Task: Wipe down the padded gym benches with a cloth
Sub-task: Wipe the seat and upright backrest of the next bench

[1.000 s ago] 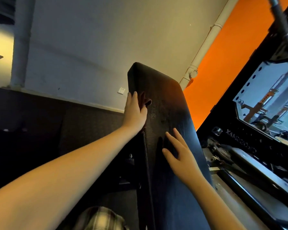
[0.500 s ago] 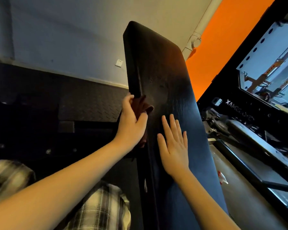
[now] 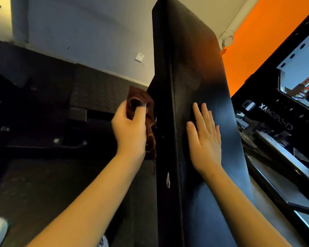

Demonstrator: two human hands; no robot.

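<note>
Gripping a bunched reddish-brown cloth [image 3: 139, 102], the fingers [image 3: 122, 111] of the left hand [image 3: 130, 131] curl round its folds. One corner stands up above the knuckles and a strip hangs down past the wrist. The cloth lies at the left side edge of the upright black bench pad [image 3: 194, 68], though whether it touches cannot be told. The right hand [image 3: 206, 139] lies flat on the pad's front face, fingers [image 3: 204, 114] straight, close together and holding nothing. Left of the pad a white wall socket [image 3: 139, 57] sits on the grey wall. To the right are a white pipe [image 3: 228, 35], an orange wall [image 3: 266, 41] and a black rack [image 3: 275, 111] with white lettering.
</note>
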